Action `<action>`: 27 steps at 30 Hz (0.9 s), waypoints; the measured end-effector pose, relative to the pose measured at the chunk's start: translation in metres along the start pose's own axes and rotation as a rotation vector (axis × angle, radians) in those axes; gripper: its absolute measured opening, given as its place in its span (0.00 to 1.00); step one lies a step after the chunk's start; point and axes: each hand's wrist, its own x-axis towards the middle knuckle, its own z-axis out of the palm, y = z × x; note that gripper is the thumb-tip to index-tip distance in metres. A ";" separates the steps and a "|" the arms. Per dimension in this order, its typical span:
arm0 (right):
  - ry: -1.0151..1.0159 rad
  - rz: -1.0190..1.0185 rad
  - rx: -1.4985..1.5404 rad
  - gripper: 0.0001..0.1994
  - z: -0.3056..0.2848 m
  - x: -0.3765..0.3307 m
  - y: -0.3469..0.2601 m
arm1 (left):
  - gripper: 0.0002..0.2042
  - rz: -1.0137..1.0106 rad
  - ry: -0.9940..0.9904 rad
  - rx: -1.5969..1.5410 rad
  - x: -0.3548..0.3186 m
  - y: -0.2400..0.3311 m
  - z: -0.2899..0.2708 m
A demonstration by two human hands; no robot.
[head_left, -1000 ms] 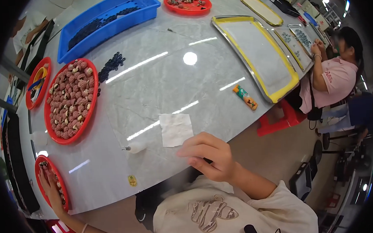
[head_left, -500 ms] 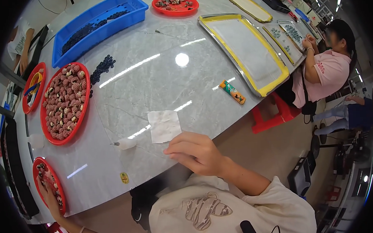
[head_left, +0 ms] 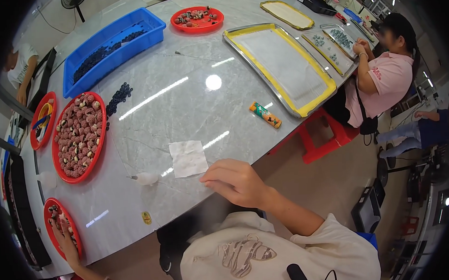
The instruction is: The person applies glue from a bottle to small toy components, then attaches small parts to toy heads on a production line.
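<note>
A single fisheye view looks steeply down from the wearer's head onto a grey marble table (head_left: 182, 97), close enough that the wearer's chest fills the bottom edge. It faces forward across the table toward a blue bin (head_left: 111, 45) at the far side, with straight edges bowing near the dark circular rim. The left hand (head_left: 63, 237) enters at lower left and the right hand (head_left: 236, 182) near the centre.
</note>
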 end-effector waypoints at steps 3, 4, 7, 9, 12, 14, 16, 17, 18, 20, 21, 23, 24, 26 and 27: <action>0.019 -0.005 0.004 0.02 0.001 -0.003 0.002 | 0.26 0.092 0.033 -0.071 0.005 0.005 0.004; 0.032 0.003 -0.007 0.02 0.002 -0.004 0.004 | 0.26 0.097 0.041 -0.073 0.006 0.008 0.003; 0.060 0.004 -0.050 0.02 0.003 -0.007 0.003 | 0.23 0.088 -0.019 0.067 -0.002 0.028 -0.001; 0.081 -0.003 -0.087 0.02 0.004 -0.010 0.001 | 0.23 0.088 -0.022 0.087 -0.005 0.029 -0.004; 0.104 -0.061 -0.130 0.03 0.008 -0.017 0.005 | 0.23 0.007 -0.027 0.175 -0.016 0.041 -0.006; 0.131 -0.089 -0.149 0.03 0.010 -0.019 0.005 | 0.23 -0.075 -0.024 0.240 -0.017 0.048 -0.007; 0.146 -0.117 -0.149 0.03 0.011 -0.021 0.006 | 0.24 0.042 0.004 0.136 -0.010 0.046 -0.007; 0.165 -0.135 -0.148 0.03 0.012 -0.022 0.006 | 0.24 0.041 0.007 0.132 -0.007 0.045 -0.007; 0.164 -0.139 -0.151 0.03 0.013 -0.024 0.004 | 0.24 0.133 -0.024 0.094 -0.004 0.043 -0.007; 0.189 -0.144 -0.187 0.03 0.014 -0.027 0.002 | 0.24 0.226 -0.053 0.052 -0.004 0.045 -0.008; 0.189 -0.147 -0.190 0.03 0.015 -0.029 0.002 | 0.24 0.217 -0.065 0.090 -0.006 0.049 -0.008; 0.216 -0.142 -0.223 0.03 0.017 -0.032 0.001 | 0.24 0.210 -0.076 0.124 -0.010 0.051 -0.008; 0.217 -0.144 -0.228 0.03 0.016 -0.033 0.001 | 0.24 0.224 -0.068 0.174 -0.009 0.050 -0.007; 0.238 -0.142 -0.222 0.02 0.016 -0.034 0.000 | 0.24 0.240 -0.060 0.223 -0.004 0.037 -0.005; 0.240 -0.143 -0.222 0.02 0.017 -0.033 0.001 | 0.24 0.234 -0.070 0.311 0.001 0.019 -0.005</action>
